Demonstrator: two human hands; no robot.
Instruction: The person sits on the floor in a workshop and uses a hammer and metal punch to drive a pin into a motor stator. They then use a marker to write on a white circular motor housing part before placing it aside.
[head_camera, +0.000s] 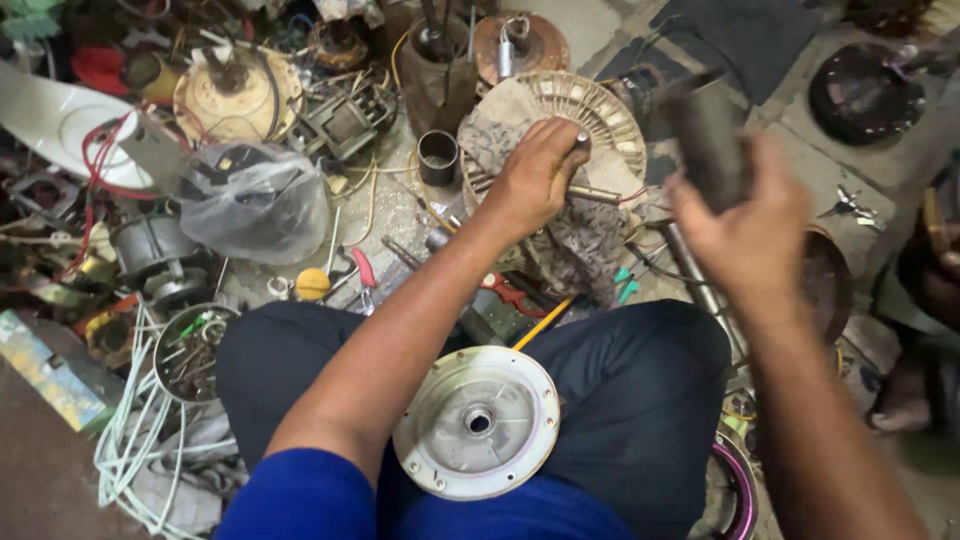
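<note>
Head view: left hand (535, 180) pinches a metal rod (590, 193) and presses on the round slotted stator (590, 115), which sits on the cluttered floor ahead of the knees. Right hand (745, 225), blurred, is closed around a dark tool (705, 135) raised beside it. A round metal cover (476, 422) rests on the lap.

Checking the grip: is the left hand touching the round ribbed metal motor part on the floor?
Touching. The head view shows the left hand pressed flat on the round ribbed metal motor part, fingers around its shaft.
</note>
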